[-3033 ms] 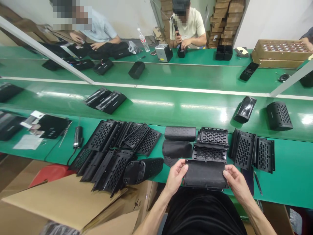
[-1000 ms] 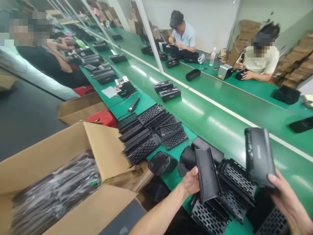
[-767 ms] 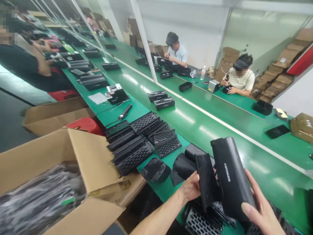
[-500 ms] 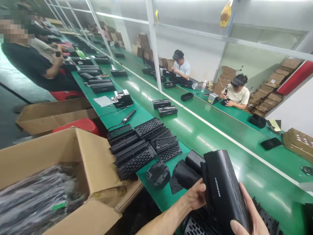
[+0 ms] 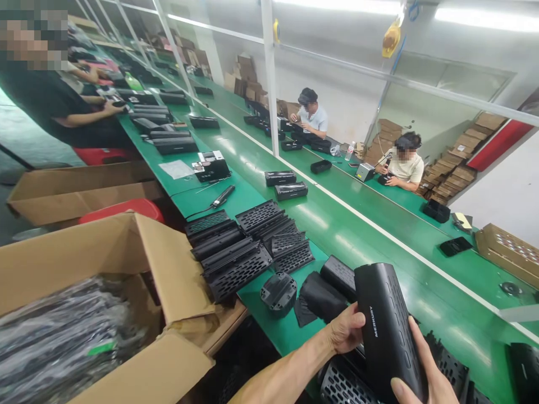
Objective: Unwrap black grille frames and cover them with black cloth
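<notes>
A black plastic speaker housing (image 5: 385,331) with the white word MERKURY and a row of slots is held tilted between my hands, above the bench's near edge. My left hand (image 5: 347,328) grips its left side, thumb at the edge, other fingers partly hidden. Round its lower right side wraps my right hand (image 5: 429,370), with the thumb across the near end. Below lies a black perforated panel (image 5: 343,387). Just left of the housing are a dark cloth-like piece (image 5: 322,297), another black housing (image 5: 339,275) and a round black end part (image 5: 278,293).
Stacked perforated black panels (image 5: 248,247) lie on the green bench, with an electric screwdriver (image 5: 222,196) beyond. An open cardboard box (image 5: 168,280) with plastic-wrapped parts stands at left. Two finished-looking housings (image 5: 290,191) sit on the green belt (image 5: 337,235). Several co-workers sit along both sides.
The housing has turned slightly, so its lettering faces me more and the gap along its left edge no longer shows. Both hands keep their hold. The view has shifted a little.
</notes>
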Action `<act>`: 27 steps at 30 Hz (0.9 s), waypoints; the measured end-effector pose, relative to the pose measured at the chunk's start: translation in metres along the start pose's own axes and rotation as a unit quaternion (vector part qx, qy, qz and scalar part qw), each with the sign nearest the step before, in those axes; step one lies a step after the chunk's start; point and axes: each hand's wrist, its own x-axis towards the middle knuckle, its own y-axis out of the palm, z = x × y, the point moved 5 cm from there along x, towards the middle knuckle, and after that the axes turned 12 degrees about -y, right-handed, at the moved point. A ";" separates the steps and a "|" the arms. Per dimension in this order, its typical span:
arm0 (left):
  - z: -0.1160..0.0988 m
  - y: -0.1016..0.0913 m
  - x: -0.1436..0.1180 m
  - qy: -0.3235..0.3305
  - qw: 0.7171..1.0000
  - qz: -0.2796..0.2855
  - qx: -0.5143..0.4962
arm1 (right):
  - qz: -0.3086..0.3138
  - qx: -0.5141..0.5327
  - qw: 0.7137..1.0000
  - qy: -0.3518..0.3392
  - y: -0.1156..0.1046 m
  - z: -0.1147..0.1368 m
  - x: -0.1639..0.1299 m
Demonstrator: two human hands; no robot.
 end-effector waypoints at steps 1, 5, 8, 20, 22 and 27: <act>0.001 0.000 0.001 -0.004 1.000 0.000 0.004 | 0.015 0.008 1.000 -0.001 -0.003 -0.001 0.001; 0.000 -0.002 0.009 0.003 1.000 -0.007 0.004 | 0.039 0.042 0.998 -0.014 -0.013 -0.002 0.005; -0.008 0.000 0.013 0.035 0.999 -0.023 -0.001 | -0.072 0.051 0.995 -0.040 -0.011 0.002 -0.002; -0.041 0.023 0.022 0.061 0.985 -0.096 0.132 | -0.360 0.059 0.931 -0.024 0.004 0.019 -0.008; -0.072 0.024 0.021 0.079 0.972 -0.105 0.197 | -0.351 0.095 0.931 0.007 -0.006 0.015 -0.017; -0.131 0.057 0.025 0.026 0.909 0.007 0.416 | -0.318 0.159 0.935 0.011 -0.016 0.009 -0.038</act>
